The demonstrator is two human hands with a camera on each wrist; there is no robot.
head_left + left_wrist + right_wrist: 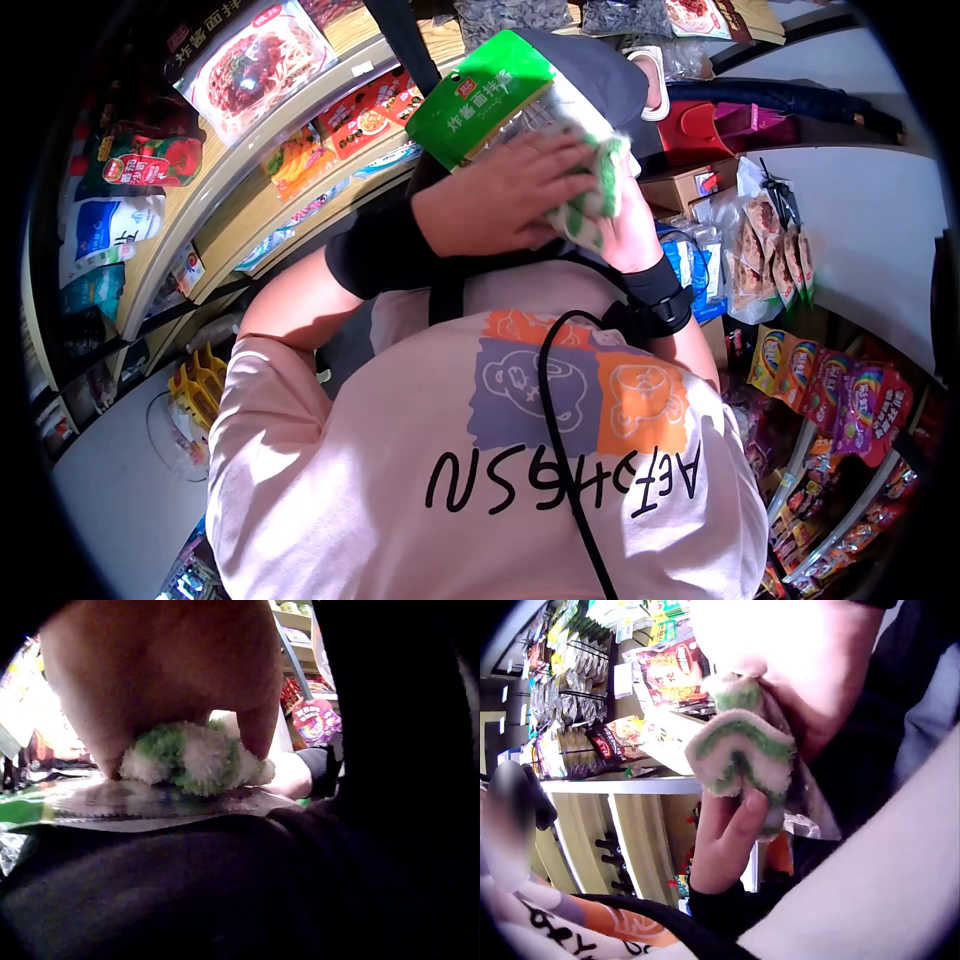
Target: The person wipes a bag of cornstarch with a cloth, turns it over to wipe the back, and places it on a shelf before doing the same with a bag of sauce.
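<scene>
A bag with a green printed top and a clear lower part (485, 95) is held tilted in front of the chest. My left hand (510, 195) lies across its front, gripping a fuzzy green-and-white striped cloth (607, 185) against the clear part. In the left wrist view the cloth (187, 761) is bunched between thumb and fingers, right at the bag's surface (112, 802). My right hand (630, 225) holds the bag's lower right edge. In the right wrist view the left thumb pinches the folded cloth (742, 750), and the right hand (802, 660) partly hides the clear bag (810, 799).
Curved wooden shelves with packaged food (260, 65) stand at the left. A red container (690, 132) and a cardboard box (675, 190) are at the right, near hanging snack bags (770, 250) and colourful candy packs (830, 390). A black cable (550, 380) runs down the shirt.
</scene>
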